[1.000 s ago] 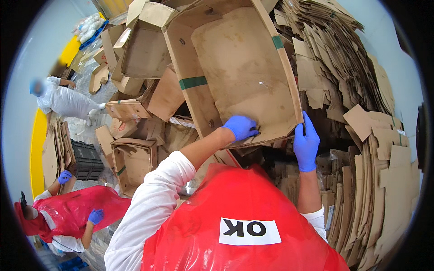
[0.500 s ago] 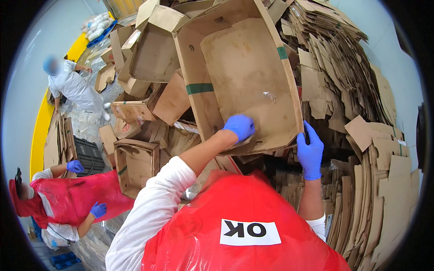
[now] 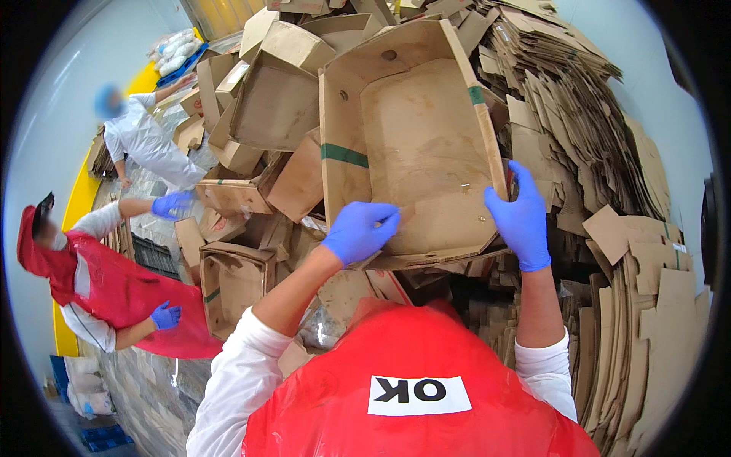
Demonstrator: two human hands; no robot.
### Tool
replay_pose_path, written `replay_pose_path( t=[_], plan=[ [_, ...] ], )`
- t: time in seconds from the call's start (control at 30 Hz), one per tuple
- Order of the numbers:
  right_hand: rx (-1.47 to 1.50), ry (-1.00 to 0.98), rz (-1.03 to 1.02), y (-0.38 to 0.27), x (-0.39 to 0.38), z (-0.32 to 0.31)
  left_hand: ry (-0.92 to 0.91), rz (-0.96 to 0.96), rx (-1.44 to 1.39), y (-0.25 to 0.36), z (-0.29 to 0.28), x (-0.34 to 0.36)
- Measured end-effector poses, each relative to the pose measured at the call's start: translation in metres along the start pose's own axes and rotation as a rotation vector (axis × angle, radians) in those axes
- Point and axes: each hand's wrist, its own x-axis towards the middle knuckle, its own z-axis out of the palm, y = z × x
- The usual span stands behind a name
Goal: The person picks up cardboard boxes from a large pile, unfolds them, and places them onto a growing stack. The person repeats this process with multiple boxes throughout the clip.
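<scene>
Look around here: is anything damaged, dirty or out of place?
Yes: the large open brown cardboard box in the middle is stained dark in patches inside. Left of it, smaller brown cardboard boxes lie jumbled at different angles, and the flattened brown cardboard sheets at the right have uneven edges, unlike a neat stack.

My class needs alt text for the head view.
Blue-gloved left hand and right hand at the near corners of an open cardboard box. Flattened cardboard is stacked at right; workers in red and white are at left.
</scene>
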Motion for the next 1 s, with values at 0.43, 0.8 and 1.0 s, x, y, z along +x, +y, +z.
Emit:
replay_pose_path(
  t=[0.43, 0.8, 1.0],
  plan=[
    [0.07, -0.053, 0.255, 0.046, -0.013, 0.047, 0.953, -0.233, -0.546, 0.003, -0.117, -0.109],
    [-0.004, 0.006, 0.102, 0.022, -0.035, 0.082, 0.251, 0.189, 0.241, 0.004, 0.011, -0.045],
    [0.346, -0.032, 0.266, 0.012, -0.021, 0.084, 0.116, 0.193, 0.195, -0.001, 0.033, -0.04]
  ],
)
